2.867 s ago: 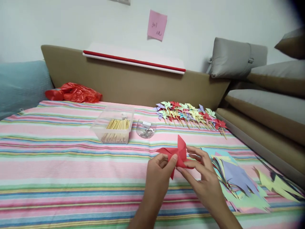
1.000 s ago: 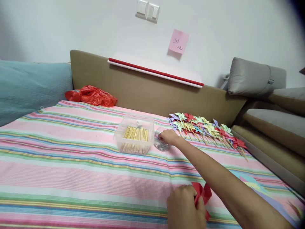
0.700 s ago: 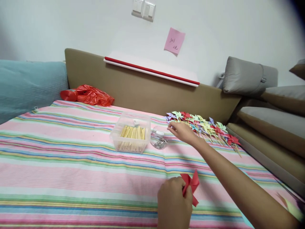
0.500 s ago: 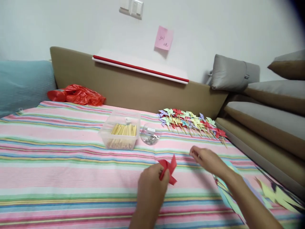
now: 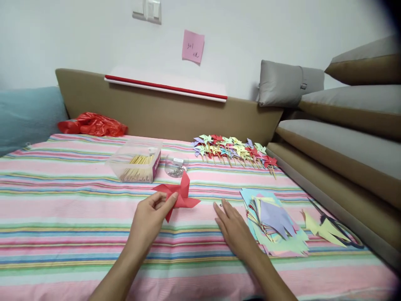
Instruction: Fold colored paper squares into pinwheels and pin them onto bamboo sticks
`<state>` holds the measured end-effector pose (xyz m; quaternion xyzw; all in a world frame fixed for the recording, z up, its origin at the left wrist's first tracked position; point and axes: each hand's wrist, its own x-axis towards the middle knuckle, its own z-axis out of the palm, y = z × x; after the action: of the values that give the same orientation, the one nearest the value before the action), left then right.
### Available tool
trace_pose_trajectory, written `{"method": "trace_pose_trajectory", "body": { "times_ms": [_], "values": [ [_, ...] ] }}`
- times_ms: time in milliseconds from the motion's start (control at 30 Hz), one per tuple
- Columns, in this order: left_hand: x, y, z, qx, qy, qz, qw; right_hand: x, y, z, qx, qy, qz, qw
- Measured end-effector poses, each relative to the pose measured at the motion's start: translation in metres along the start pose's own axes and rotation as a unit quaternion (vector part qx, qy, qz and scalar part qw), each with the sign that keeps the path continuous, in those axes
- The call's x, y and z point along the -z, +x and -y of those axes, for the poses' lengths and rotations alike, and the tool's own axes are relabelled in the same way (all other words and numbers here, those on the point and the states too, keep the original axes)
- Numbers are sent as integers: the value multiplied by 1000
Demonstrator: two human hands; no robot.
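Observation:
My left hand (image 5: 149,217) pinches a red paper pinwheel (image 5: 183,196) at its centre, thumb on top, its points folded round and spread out. To the right, my right hand (image 5: 235,229) lies low on the striped cloth (image 5: 103,213) with its fingers stretched out. A tiny dark thing (image 5: 221,205) shows between its fingertips, too small to name. Just beyond that hand is a pile of cut paper sheets (image 5: 275,217) in purple, yellow and blue. A round clear tub (image 5: 176,167) with small metal pieces stands behind the pinwheel.
Left of the tub is a clear plastic box (image 5: 138,169) of wooden sticks. Finished pinwheels on sticks (image 5: 234,150) lie at the back. Scissors (image 5: 341,232) and yellow paper (image 5: 324,228) lie at right beside stacked cushions (image 5: 338,142). A red plastic bag (image 5: 97,124) is at back left.
My right hand has come down onto the cloth, its curled fingers now stretched out. My left hand still holds the pinwheel, now turned to face up more. The view has shifted right.

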<state>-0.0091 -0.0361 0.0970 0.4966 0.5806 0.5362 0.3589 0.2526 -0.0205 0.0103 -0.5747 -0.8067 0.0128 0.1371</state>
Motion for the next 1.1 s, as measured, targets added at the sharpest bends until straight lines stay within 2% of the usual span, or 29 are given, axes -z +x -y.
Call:
{"method": "trace_pose_trajectory", "body": {
  "times_ms": [133,267,433,567,633,733,767,800,900,1000,1100],
  "values": [
    [-13,10,12,1,-67,-15,998,-19,4,10,-31,-6,-13,999],
    [-22,19,23,39,-126,-2,991,-16,11,15,-67,76,-42,994],
    [-19,20,24,46,-148,-3,988,6,12,-4,-108,189,-62,974],
    [-16,21,28,46,-136,0,990,41,20,-32,-157,266,-111,945],
    [-18,21,29,45,-115,2,992,59,25,-32,-170,341,-137,915],
    [-25,18,30,46,-82,2,996,74,30,-4,-178,553,-154,799],
    [-27,17,30,47,-75,3,996,74,30,9,-175,593,-144,773],
    [-30,14,30,47,-70,5,996,72,29,23,-169,614,-133,759],
    [-37,8,29,48,-65,15,997,56,23,59,-138,627,-96,761],
    [-43,2,25,54,-83,32,995,42,20,80,-107,577,-117,801],
    [-47,-2,22,58,-111,45,991,38,20,86,-95,516,-159,836]
  ]
}}
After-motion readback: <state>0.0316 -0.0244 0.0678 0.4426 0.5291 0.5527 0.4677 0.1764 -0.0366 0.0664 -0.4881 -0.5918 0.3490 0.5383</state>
